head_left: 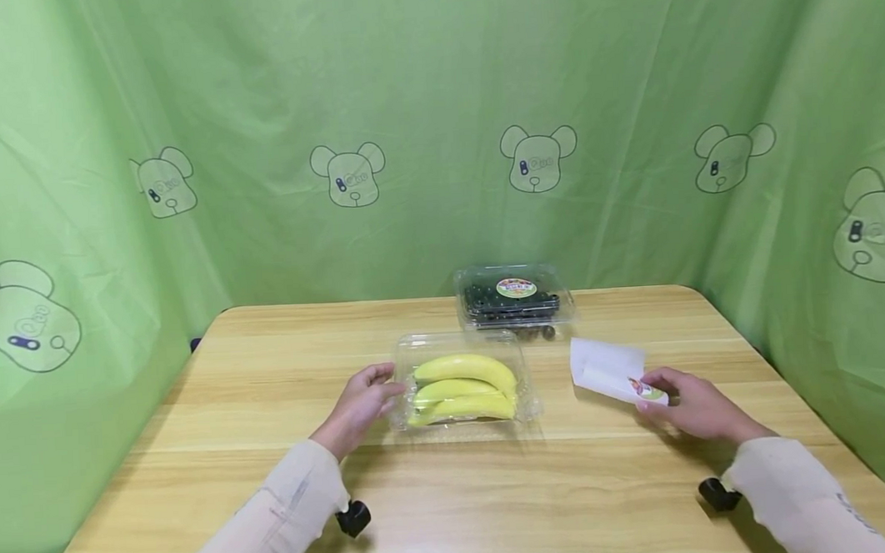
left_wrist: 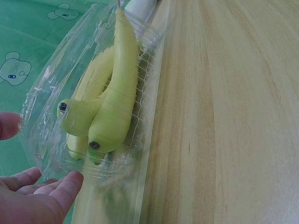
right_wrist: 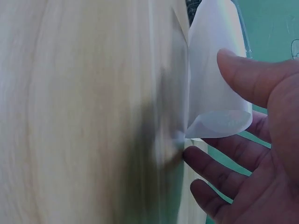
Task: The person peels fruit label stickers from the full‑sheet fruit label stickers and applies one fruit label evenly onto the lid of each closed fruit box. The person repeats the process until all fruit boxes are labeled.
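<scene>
A clear plastic clamshell box with several yellow bananas inside stands on the table in front of me. My left hand is at the box's left end, its fingers spread and close to or touching the plastic. In the left wrist view the thumb and the fingertips lie near the box's edge, and the bananas' greenish ends face the hand. To the right, my right hand pinches a curled white sheet of labels with an oval fruit-printed sticker at its near end. Part of that sticker is hidden by the fingers.
Behind the banana box sits another clear clamshell box holding dark round fruit like grapes, with an oval sticker on its lid. The wooden table ends at a green curtain. Black wrist devices hang under both sleeves.
</scene>
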Action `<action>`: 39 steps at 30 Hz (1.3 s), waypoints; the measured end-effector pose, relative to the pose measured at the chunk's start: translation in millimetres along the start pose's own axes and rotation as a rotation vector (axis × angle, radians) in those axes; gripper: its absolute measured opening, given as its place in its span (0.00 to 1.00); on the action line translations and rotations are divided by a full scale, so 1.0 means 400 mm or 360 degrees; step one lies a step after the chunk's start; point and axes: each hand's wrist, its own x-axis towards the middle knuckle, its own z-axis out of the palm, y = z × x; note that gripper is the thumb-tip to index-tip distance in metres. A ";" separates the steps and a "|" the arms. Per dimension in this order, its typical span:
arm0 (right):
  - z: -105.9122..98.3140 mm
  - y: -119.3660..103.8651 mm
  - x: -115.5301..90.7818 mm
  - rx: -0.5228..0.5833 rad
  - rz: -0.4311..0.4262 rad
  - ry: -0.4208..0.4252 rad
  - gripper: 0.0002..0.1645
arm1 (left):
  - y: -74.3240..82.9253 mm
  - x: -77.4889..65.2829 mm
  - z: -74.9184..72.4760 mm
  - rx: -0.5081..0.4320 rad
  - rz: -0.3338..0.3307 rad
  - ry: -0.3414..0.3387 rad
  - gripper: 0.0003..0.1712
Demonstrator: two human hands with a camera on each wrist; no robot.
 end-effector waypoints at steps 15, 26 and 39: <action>-0.006 -0.035 0.004 0.0014 0.0037 0.0046 0.29 | 0.000 0.000 0.001 0.0005 -0.0004 0.0001 0.35; -0.008 -0.056 0.009 0.0022 0.0021 0.0115 0.28 | 0.002 0.001 0.001 0.0027 -0.0008 0.0013 0.35; -0.011 -0.087 0.013 0.0007 -0.0027 0.0177 0.24 | 0.004 -0.001 0.004 0.0025 -0.0008 0.0010 0.35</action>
